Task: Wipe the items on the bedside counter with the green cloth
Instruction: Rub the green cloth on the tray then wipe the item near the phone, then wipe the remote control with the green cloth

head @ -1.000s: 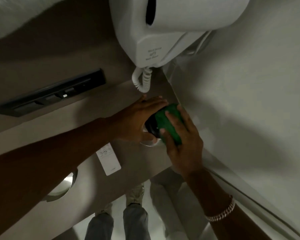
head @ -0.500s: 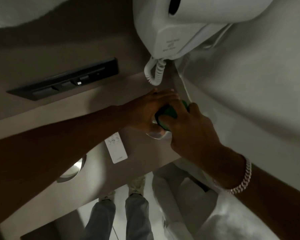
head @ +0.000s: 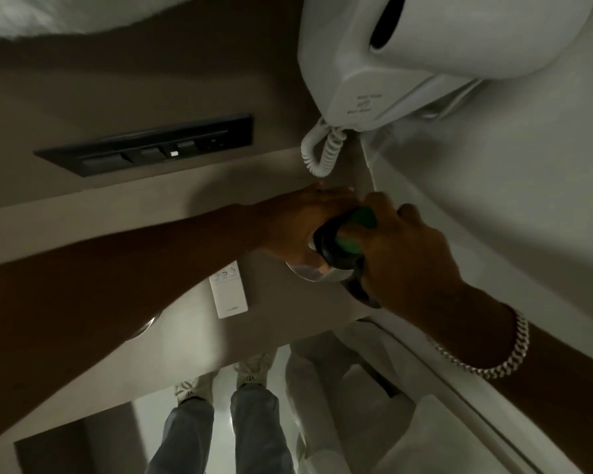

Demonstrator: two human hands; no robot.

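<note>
The left hand is curled around a small dark item over a clear round base; the right hand presses the green cloth bunched under its fingers against it. Pushing sideways could tip the item off its base. The cloth looks crumpled, bright green, mostly hidden

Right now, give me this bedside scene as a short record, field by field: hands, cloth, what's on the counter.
left hand: steadies a dark item on the counter
right hand: presses the green cloth onto that item
white card: flat on the counter, beside the left forearm
telephone: white, coiled cord hanging above the hands
switch panel: dark, on the wall
bracelet: on the right wrist
</note>
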